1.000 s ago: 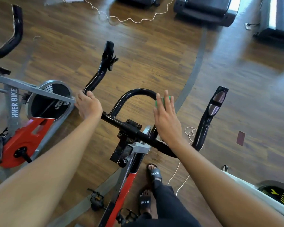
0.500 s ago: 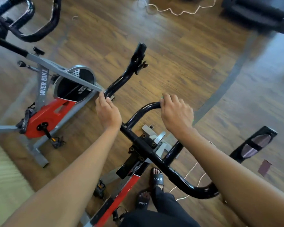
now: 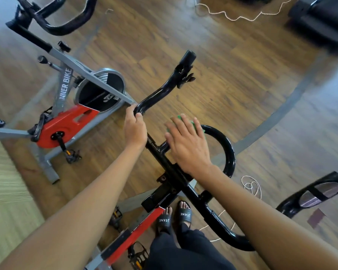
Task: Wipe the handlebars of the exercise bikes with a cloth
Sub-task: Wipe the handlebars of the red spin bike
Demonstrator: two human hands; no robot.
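Wooden floor [image 3: 242, 78] planks fill the room, crossed by a curved grey stripe [image 3: 277, 115], with a white cord [image 3: 232, 16] trailing toward a dark treadmill [image 3: 324, 18] at the far right.

The near bike's black handlebars [image 3: 229, 152] run on a diagonal, from the far-left horn down to the near-right horn, which carries a silver sensor pad [image 3: 318, 193]. A rounded loop bulges off the crossbar toward the far right.

The left hand [image 3: 135, 126] is wrapped round the bend where the left horn begins, fingers curled over the tube. The right hand [image 3: 187, 147] lies flat with fingers straight and spread, pressing the green cloth [image 3: 179, 117] onto the left root of the loop. Only green edges show past the fingertips.

The rest of the loop curves away rightward from that hand and back to the crossbar near the wrist. A wipe along it would likely follow that arc. The right hand is the nearer one for it, and the left looks placed to steady the bars.

A second exercise bike [image 3: 66, 121] stands to the left, its grey frame reading "NNER BIKE". The black sandals [image 3: 184, 214] below read "JEANE".
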